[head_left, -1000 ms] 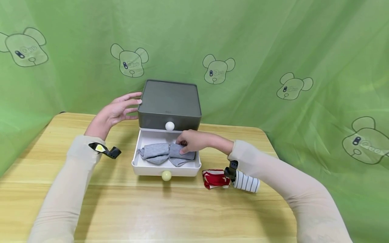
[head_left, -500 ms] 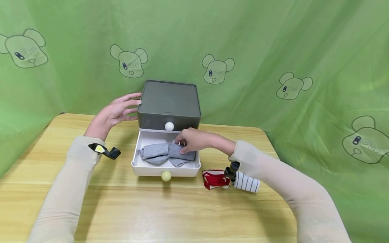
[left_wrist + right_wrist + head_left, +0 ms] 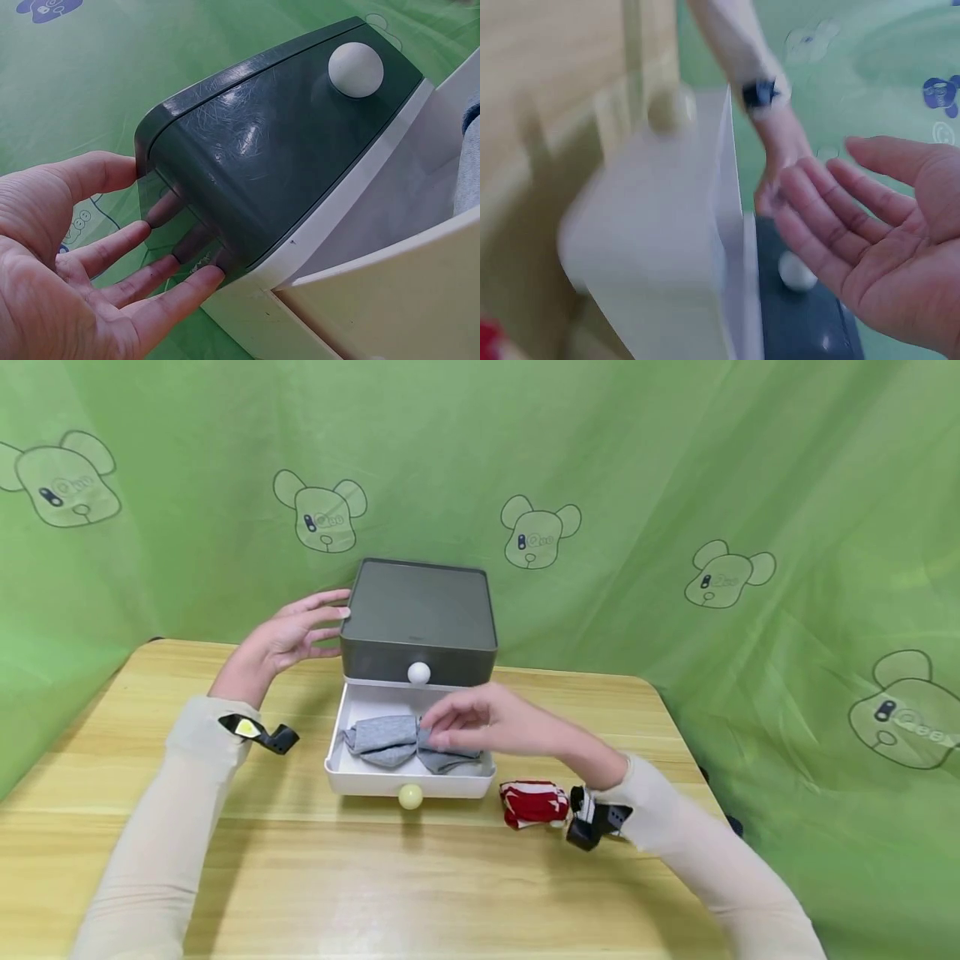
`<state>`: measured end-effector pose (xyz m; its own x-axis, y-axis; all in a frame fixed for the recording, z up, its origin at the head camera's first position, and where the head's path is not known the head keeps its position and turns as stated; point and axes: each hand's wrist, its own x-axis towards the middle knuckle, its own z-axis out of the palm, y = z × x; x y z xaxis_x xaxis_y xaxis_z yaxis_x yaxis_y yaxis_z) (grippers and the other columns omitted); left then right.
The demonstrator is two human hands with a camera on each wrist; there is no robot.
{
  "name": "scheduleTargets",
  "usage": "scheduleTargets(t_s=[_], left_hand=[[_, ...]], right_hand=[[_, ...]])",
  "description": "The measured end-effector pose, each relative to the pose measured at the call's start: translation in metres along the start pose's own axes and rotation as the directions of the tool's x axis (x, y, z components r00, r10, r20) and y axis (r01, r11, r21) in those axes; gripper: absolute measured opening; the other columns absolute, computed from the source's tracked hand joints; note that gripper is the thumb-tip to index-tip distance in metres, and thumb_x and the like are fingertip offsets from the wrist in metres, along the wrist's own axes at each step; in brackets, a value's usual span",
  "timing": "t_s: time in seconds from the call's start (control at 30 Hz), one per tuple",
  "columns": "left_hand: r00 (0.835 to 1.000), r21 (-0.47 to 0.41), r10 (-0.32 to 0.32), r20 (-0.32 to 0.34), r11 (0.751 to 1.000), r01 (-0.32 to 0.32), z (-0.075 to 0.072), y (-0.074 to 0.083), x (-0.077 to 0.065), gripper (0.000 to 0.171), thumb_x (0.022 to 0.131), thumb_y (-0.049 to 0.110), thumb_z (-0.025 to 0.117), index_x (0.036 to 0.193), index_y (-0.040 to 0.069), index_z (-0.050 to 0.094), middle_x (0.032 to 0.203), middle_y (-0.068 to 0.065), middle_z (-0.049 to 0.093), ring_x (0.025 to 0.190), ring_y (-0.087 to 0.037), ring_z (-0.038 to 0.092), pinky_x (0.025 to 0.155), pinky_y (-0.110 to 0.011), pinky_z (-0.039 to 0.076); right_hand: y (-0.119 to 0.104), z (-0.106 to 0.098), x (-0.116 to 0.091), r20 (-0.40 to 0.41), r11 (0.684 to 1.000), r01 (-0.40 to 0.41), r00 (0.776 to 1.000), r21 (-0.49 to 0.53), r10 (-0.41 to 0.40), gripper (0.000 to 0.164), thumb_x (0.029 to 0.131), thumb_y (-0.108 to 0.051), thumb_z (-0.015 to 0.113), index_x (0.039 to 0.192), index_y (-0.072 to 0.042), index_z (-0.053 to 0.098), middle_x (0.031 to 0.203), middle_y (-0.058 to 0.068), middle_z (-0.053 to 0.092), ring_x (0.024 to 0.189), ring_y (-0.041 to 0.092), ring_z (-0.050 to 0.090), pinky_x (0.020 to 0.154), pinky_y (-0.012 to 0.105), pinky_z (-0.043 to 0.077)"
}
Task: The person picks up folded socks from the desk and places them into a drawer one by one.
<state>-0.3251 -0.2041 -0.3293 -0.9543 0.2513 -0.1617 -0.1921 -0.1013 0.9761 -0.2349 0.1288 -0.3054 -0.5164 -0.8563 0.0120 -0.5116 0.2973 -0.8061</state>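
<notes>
Grey cloth (image 3: 384, 735) lies in the open white drawer (image 3: 453, 786), head view; lift your empty right hand (image 3: 495, 720) clear without snagging it. Left wrist: your left hand (image 3: 67, 300), fingers spread, touches the dark cabinet (image 3: 255, 157); press lightly. Right wrist: fingers loosely curved.

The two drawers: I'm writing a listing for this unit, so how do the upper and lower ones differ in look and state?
The upper drawer is dark grey; the lower drawer is white.
The upper drawer is closed; the lower drawer is open, showing grey folded fabric.
The upper drawer has a white knob; the lower drawer has a pale yellow knob.
Both knobs are round.
</notes>
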Motion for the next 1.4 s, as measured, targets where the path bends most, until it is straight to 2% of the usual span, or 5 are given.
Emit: scheduleTargets(t_s=[0.23,0.37,0.53,0.87,1.4], left_hand=[[1.000,-0.004,-0.003,0.009,1.000,0.003,0.001,-0.001,0.000,0.065,0.104,0.020,0.058,0.162,0.021,0.028,0.137,0.004,0.052,0.141,-0.028,0.042,0.124,-0.055,0.033],[1.000,-0.006,0.000,0.000,1.000,0.000,0.000,0.000,-0.001,0.065,0.104,0.020,0.058,0.162,0.021,0.028,0.132,0.006,0.055,0.138,-0.027,0.043,0.124,-0.055,0.032],[1.000,-0.008,-0.001,-0.002,1.000,0.001,-0.001,0.001,-0.001,0.065,0.104,0.020,0.058,0.162,0.021,0.028,0.131,0.007,0.054,0.140,-0.028,0.041,0.124,-0.055,0.032],[1.000,0.009,0.009,0.003,1.000,-0.009,0.001,0.000,-0.002,0.065,0.105,0.022,0.058,0.162,0.021,0.027,0.144,0.001,0.049,0.134,-0.024,0.048,0.123,-0.053,0.034],[1.000,-0.028,-0.010,-0.020,1.000,0.009,0.003,0.001,-0.001,0.063,0.104,0.020,0.058,0.161,0.023,0.030,0.132,0.008,0.052,0.142,-0.028,0.038,0.125,-0.052,0.031]], right_hand=[[0.010,0.043,-0.020,0.181,0.945,0.010,0.981,0.327,-0.073,0.034,0.100,-0.004,0.060,0.131,0.010,0.058,0.116,0.030,0.069,0.104,0.035,0.071,0.097,0.049,0.059],[0.023,0.063,-0.025,0.292,0.934,-0.094,0.956,0.344,-0.011,0.031,0.103,-0.008,0.056,0.130,0.007,0.061,0.116,0.032,0.068,0.107,0.043,0.070,0.099,0.052,0.057],[0.040,0.078,-0.028,0.336,0.918,-0.233,0.934,0.320,0.120,0.033,0.106,-0.015,0.053,0.130,0.008,0.062,0.115,0.033,0.069,0.102,0.027,0.073,0.098,0.051,0.058],[0.058,0.107,-0.025,0.105,0.774,-0.253,0.966,0.581,0.236,0.045,0.107,-0.021,0.053,0.137,0.013,0.054,0.114,0.034,0.069,0.091,0.016,0.074,0.097,0.054,0.058],[0.069,0.098,0.009,-0.181,0.783,-0.185,0.917,0.594,0.354,0.041,0.105,-0.016,0.056,0.124,0.020,0.060,0.095,0.017,0.078,0.077,0.012,0.074,0.085,0.041,0.064]])
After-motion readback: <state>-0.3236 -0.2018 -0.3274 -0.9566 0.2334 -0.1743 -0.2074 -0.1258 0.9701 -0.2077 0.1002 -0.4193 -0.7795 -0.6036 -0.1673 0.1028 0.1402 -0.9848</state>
